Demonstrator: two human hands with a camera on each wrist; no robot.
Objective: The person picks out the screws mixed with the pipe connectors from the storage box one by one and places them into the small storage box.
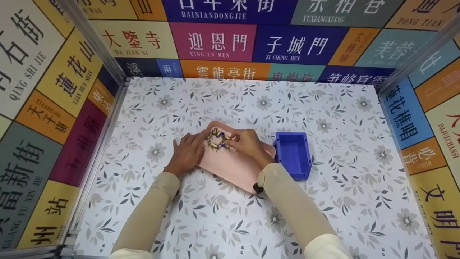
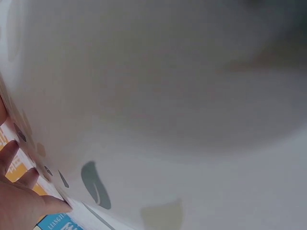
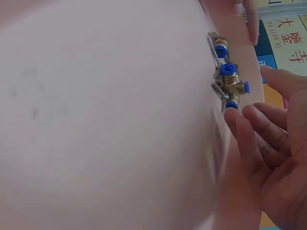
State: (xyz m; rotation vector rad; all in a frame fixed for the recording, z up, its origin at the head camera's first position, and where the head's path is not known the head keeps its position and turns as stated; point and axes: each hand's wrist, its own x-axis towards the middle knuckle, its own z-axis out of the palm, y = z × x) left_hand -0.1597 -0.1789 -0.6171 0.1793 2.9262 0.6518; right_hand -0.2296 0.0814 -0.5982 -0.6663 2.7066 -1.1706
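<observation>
A pink tray [image 1: 233, 167] lies on the flowered table, with a small pile of brass fittings with blue caps [image 1: 216, 140] at its far end. My left hand [image 1: 187, 150] rests on the tray's left edge, its fingers stretched toward the pile. My right hand [image 1: 247, 144] is over the tray, fingertips at the pile's right side. In the right wrist view the fittings [image 3: 228, 76] lie on the tray [image 3: 105, 120]. My right hand [image 3: 268, 143] is loosely spread there, one fingertip against a blue cap and the thumb apart. The left wrist view shows only my left hand [image 2: 19, 203] and a blur.
An empty blue bin [image 1: 293, 154] stands just right of the tray, beside my right wrist. Colourful sign panels wall the table [image 1: 323, 108] on three sides, with metal posts [image 1: 107, 61] in the back corners.
</observation>
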